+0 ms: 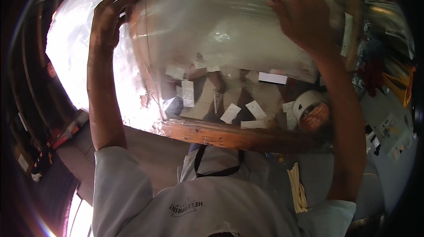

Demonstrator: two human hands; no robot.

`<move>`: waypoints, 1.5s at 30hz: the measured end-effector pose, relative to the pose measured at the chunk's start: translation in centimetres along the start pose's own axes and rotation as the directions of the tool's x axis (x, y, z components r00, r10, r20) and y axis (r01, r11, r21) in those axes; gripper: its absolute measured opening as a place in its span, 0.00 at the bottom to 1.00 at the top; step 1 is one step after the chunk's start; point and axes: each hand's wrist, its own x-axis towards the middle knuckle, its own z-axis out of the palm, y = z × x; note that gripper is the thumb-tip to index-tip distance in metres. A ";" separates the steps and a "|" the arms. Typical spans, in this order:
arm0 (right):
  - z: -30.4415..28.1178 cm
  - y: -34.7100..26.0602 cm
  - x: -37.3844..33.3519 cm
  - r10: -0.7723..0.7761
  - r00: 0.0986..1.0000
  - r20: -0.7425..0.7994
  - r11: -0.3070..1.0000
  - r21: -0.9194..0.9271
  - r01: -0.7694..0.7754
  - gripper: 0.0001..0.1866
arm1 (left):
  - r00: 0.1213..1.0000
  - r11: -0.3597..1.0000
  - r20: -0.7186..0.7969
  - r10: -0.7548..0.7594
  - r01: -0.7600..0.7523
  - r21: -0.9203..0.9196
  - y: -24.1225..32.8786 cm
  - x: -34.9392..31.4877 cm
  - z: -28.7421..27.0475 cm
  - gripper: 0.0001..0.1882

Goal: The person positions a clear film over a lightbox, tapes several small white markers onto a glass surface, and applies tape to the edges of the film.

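Observation:
A large clear plastic sheet [212, 24] lies over the far part of a glass-topped table with a wooden frame [212, 133]. At the sheet's far left, my left hand [110, 16] has its fingers bent together and closed on the plastic; the fingertips are partly in shadow. On the right, my right hand [307, 13] rests over the sheet, fingers apart and slightly curled, holding nothing. Below my right forearm, a wide roll of tape [304, 102] stands near the table's front right corner.
Several white paper slips [230, 113] show around the near part of the tabletop. Bright plastic [75, 38] hangs past the left side. A grey sofa [309, 184] is behind me, with a pale yellow folded strip [297, 188] on it. Yellow straps [399, 87] lie at far right.

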 end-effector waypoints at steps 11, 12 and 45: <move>-0.7 -0.2 0.6 -0.040 0.997 -0.073 0.997 0.067 0.045 0.16 | 0.932 0.946 -0.275 0.235 -0.155 0.283 -2.2 -0.1 3.9 0.37; -0.7 -0.3 0.6 -0.045 0.996 -0.078 0.997 0.066 0.050 0.16 | 0.924 0.933 -0.282 0.259 -0.164 0.319 -2.5 -0.1 3.9 0.39; 0.3 -0.3 0.3 0.024 1.000 0.001 1.000 0.003 -0.024 0.23 | 0.947 0.958 -0.310 0.090 0.003 0.288 4.6 8.0 4.3 0.29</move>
